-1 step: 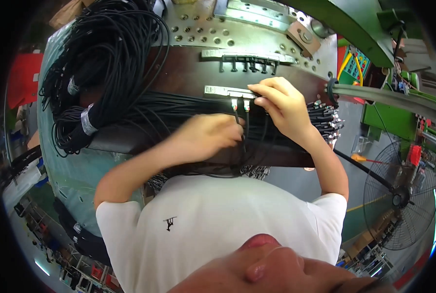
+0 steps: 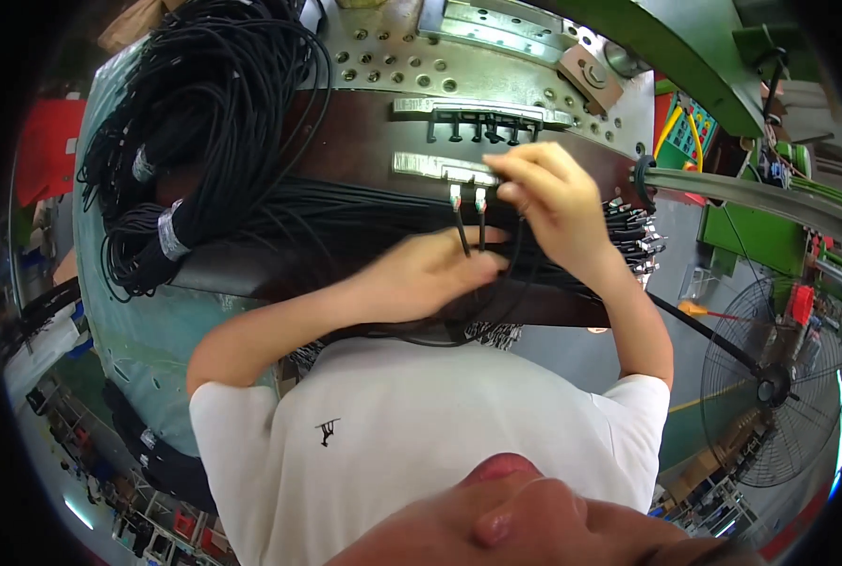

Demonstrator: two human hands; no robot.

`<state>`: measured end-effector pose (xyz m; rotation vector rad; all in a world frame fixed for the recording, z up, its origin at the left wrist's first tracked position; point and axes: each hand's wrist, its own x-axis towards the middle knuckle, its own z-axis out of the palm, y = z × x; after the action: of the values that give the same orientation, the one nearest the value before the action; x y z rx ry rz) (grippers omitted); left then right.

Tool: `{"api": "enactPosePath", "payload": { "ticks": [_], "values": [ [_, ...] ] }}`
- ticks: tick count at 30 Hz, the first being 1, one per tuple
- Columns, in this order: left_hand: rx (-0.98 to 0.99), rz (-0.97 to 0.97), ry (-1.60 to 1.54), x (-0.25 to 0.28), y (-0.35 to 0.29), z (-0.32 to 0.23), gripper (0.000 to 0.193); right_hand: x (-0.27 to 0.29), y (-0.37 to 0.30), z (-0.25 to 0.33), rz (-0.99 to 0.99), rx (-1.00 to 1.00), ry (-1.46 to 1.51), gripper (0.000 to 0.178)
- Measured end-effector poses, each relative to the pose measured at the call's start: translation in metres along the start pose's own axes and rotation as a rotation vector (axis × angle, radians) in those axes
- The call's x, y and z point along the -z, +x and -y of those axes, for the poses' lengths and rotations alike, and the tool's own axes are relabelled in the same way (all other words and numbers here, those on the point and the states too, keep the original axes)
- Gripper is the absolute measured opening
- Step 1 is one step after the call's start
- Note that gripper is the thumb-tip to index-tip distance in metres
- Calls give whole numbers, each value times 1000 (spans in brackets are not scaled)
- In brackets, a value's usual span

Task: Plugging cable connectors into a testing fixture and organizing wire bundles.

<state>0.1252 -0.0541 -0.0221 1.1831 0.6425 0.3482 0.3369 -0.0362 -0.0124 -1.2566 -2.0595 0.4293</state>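
Note:
A slim metal bar (image 2: 421, 165) lies across the dark work surface. Two black cables (image 2: 462, 228) hang from its near edge, with pale connector ends (image 2: 455, 198) set against the bar. My right hand (image 2: 558, 198) is closed, thumb and fingertips pinching the bar's right end. Below the bar, my left hand (image 2: 430, 274) is slightly blurred; its thumb and fingers close round the black cables. The fingers hide part of the cables. Just beyond lies a second metal bar (image 2: 468, 108), with several black plugs (image 2: 490, 130) along its near side.
A large coil of black cable (image 2: 223, 104) is heaped at the left, bound with silvery ties (image 2: 169, 233). Many cables run beneath my hands to a bundle of metal-tipped ends (image 2: 640, 236). Behind is a perforated metal plate (image 2: 393, 66); a caged fan (image 2: 773, 382) stands at the right.
My left hand has shifted right and slightly nearer to me along the cables. The bar's left end has tilted up a little; my right hand stays at its right end.

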Motion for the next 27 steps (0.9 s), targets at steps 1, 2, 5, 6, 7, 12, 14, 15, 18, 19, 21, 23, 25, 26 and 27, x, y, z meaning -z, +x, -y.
{"api": "enactPosePath", "payload": {
  "ticks": [1, 2, 5, 6, 7, 12, 14, 15, 18, 19, 21, 23, 25, 26, 27],
  "values": [
    [118, 97, -244, -15, 10, -17, 41, 5, 15, 2, -61, 58, -43, 23],
    [272, 176, -276, -10, 21, -34, 44, 12, 34, -5, -79, 96, -138, 23],
    [142, -124, -506, 14, 71, -66, 34, 13, 85, -75, -202, 205, -300, 22],
    [204, -142, -685, 28, 92, -75, 30, 11, 83, -105, -105, 61, -568, 21],
    [111, -204, -575, 37, 109, -86, 30, 7, 84, -108, -108, 70, -563, 21],
    [-21, 162, -834, 117, 188, -55, 23, 9, 86, -111, -164, 119, -651, 18],
    [-18, 115, -836, 99, 178, -70, 26, 10, 82, -117, -170, 111, -698, 18],
    [-18, 118, -837, 91, 176, -77, 26, 11, 83, -116, -176, 116, -720, 18],
    [3, -119, -411, 88, 185, -73, 23, 16, 82, -120, -187, 110, -795, 19],
    [61, -146, -165, 106, 182, -64, 25, 14, 81, -120, -193, 121, -808, 20],
    [-455, -461, 1331, 147, 168, -57, 26, 8, 84, -122, -214, 149, -844, 22],
    [-105, -580, 1653, 124, 158, -83, 23, 10, 79, -124, -215, 154, -873, 24],
    [-512, -275, 1307, 145, 168, -65, 25, 9, 81, -101, -69, -2, -871, 22],
    [-509, -275, 1277, 147, 166, -67, 26, 12, 80, -106, -91, 44, -804, 20],
    [-505, -276, 1247, 149, 163, -68, 27, 15, 79, -111, -113, 91, -737, 19]
  ]
}}
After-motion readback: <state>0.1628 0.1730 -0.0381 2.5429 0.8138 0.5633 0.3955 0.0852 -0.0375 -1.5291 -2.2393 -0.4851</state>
